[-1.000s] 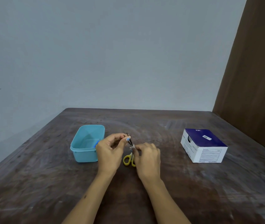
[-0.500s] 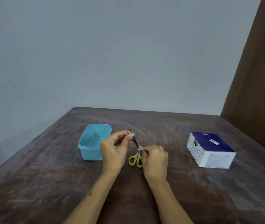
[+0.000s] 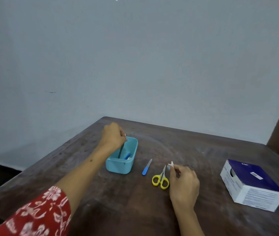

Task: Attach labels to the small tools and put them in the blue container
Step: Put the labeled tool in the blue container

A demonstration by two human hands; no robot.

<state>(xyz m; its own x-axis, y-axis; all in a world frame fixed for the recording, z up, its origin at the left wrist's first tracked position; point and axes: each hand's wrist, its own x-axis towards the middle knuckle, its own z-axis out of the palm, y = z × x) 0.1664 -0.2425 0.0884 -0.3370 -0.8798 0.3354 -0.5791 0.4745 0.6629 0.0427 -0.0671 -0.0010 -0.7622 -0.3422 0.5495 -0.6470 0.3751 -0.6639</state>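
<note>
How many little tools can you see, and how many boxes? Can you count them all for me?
Small tools on the table: 2, the yellow-handled scissors and the blue-handled file.
Small tools in or entering the blue container: 2, a blue-handled tool lying inside and a thin dark tool held by the left hand.
Labels: 1, a white label in the right hand.
Boxes: 2, the blue container and a cardboard box.
Total: 7.

Single head cam, looks forward and down across the desk [image 3: 203, 159] toward the wall [image 3: 135, 65], mid-range.

Matt, scuffed wooden table [image 3: 195, 160], smooth plastic blue container [image 3: 118, 167], glossy cardboard box [image 3: 254, 193].
</note>
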